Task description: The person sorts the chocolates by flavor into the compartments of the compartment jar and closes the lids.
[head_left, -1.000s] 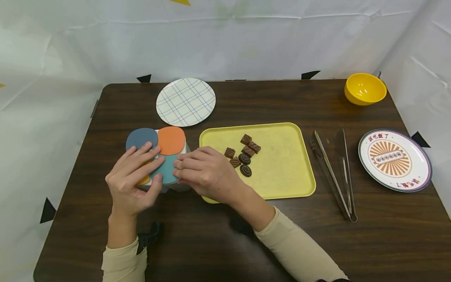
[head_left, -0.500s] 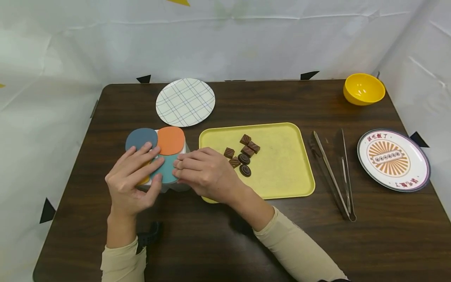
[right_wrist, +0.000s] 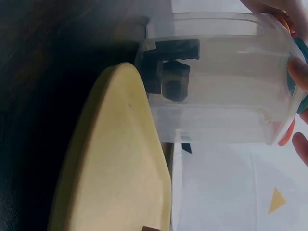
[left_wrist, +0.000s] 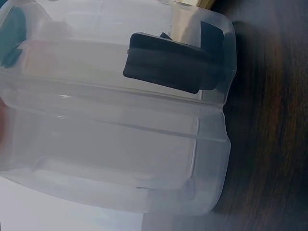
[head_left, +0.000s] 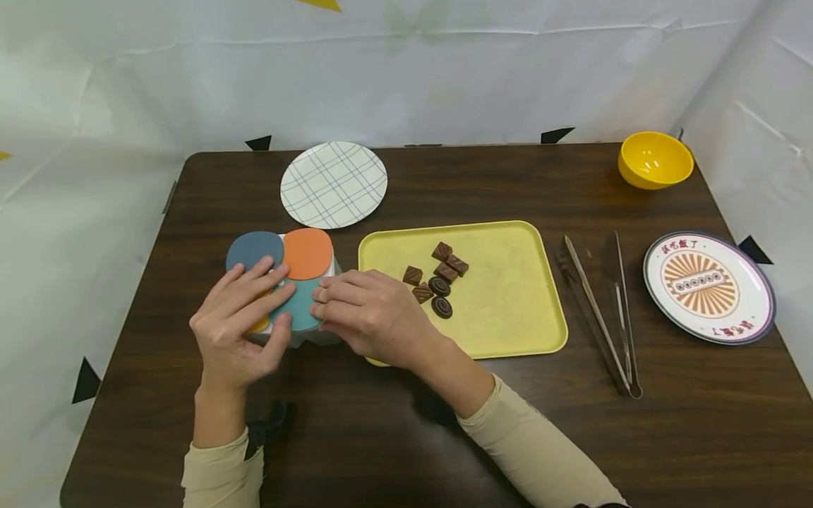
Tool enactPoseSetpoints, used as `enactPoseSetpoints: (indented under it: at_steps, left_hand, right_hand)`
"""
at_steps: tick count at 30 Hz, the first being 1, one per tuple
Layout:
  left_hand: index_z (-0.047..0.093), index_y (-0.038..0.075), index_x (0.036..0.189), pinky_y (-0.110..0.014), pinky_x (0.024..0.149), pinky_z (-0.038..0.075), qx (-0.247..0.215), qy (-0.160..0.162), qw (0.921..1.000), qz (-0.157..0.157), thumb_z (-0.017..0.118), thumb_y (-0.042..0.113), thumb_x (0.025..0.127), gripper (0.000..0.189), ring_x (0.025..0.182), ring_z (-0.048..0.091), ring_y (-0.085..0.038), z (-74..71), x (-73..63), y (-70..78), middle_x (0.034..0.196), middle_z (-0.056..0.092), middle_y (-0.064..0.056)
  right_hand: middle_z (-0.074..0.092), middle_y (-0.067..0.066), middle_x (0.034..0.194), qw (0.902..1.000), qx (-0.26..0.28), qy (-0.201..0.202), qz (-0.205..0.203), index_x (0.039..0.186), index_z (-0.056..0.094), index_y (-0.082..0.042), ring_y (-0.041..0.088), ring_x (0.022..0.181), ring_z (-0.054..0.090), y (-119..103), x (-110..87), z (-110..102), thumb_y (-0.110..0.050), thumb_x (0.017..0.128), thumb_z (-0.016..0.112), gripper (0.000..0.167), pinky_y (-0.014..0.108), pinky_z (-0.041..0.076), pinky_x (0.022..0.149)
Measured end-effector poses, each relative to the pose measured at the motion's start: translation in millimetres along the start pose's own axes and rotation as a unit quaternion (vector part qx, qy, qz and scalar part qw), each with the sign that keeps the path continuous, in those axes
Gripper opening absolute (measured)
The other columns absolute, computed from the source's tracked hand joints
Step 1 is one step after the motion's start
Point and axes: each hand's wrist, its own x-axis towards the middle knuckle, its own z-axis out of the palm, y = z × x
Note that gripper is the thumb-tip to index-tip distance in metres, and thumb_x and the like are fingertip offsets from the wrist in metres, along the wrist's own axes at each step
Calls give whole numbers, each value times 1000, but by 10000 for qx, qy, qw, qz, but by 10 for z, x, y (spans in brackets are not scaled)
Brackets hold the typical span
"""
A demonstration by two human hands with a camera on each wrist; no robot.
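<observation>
A clear plastic storage container [right_wrist: 236, 72] stands at the left of the table, topped by blue [head_left: 254, 247], orange [head_left: 308, 254], teal [head_left: 297, 309] and yellow [head_left: 260, 324] lids. My left hand [head_left: 235, 328] rests on top with fingers extended, partly covering the blue, teal and yellow ones. At the right edge of the teal lid, my right hand [head_left: 377, 314] has its fingers bent, and the right wrist view shows the thumb [right_wrist: 297, 72] against the rim. Through the clear wall, dark blocky pieces [left_wrist: 166, 62] show at the bottom of the container.
A yellow tray [head_left: 508, 310] with several chocolates [head_left: 447, 271] lies right of the container. Farther right are metal tongs [head_left: 600, 310], a patterned plate [head_left: 743, 324] and a yellow bowl [head_left: 657, 162]. A checked plate [head_left: 333, 185] lies behind the container.
</observation>
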Motion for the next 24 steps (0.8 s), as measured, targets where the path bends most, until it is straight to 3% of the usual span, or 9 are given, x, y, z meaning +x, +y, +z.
enactPoseSetpoints:
  at_steps: [4,8,10,14,18,21,24]
  left_hand:
    - [79,-1,90,-55,98,45,15,-94,9999,-82,63,31,85,36,97,68,-40,-16,-20,-14,97,73,-18]
    - [79,0,91,-56,99,43,-33,-240,9995,-179,67,37,86,39,100,68,-40,-40,-34,-29,99,73,-17]
    - [79,0,92,-56,99,43,-47,-324,9992,-234,71,40,84,42,101,67,-40,-51,-34,-27,100,73,-17]
    - [79,1,93,-56,101,42,124,-529,9978,-370,76,49,78,50,104,67,-38,-67,-19,13,102,73,-15]
    - [78,1,93,-56,98,45,710,-803,9931,-478,76,55,72,58,107,66,-35,-65,17,92,104,73,-13]
    - [77,1,94,-57,94,47,1112,-914,9883,-502,74,56,71,59,108,66,-34,-45,46,138,104,73,-12]
    - [77,2,93,-59,91,48,1256,-889,9869,-479,71,54,72,57,107,67,-33,-26,56,160,104,74,-12]
  right_hand:
    - [71,2,109,9984,526,-93,194,106,75,-8,16,112,61,-4,10,-28,-22,83,80,26,26,41,104]
    - [68,4,113,9883,1411,-150,558,106,74,-7,15,110,60,28,44,-97,-19,85,77,24,22,42,100]
    - [66,5,119,9843,1561,-228,791,112,73,-7,15,112,58,59,67,-126,-15,89,72,24,22,43,97]
    - [55,8,137,9842,1099,-706,1197,130,64,-7,18,129,48,149,132,-125,-6,96,58,35,25,36,106]
    - [37,6,155,9779,470,-1491,1386,146,47,-11,20,146,26,262,201,-65,0,95,50,52,32,21,116]
    - [27,4,160,9709,228,-1931,1399,153,37,-16,19,148,16,335,244,-16,1,93,50,63,37,20,117]
    - [26,4,160,9682,125,-2100,1357,154,33,-19,20,148,17,379,270,12,-1,93,52,66,40,24,116]
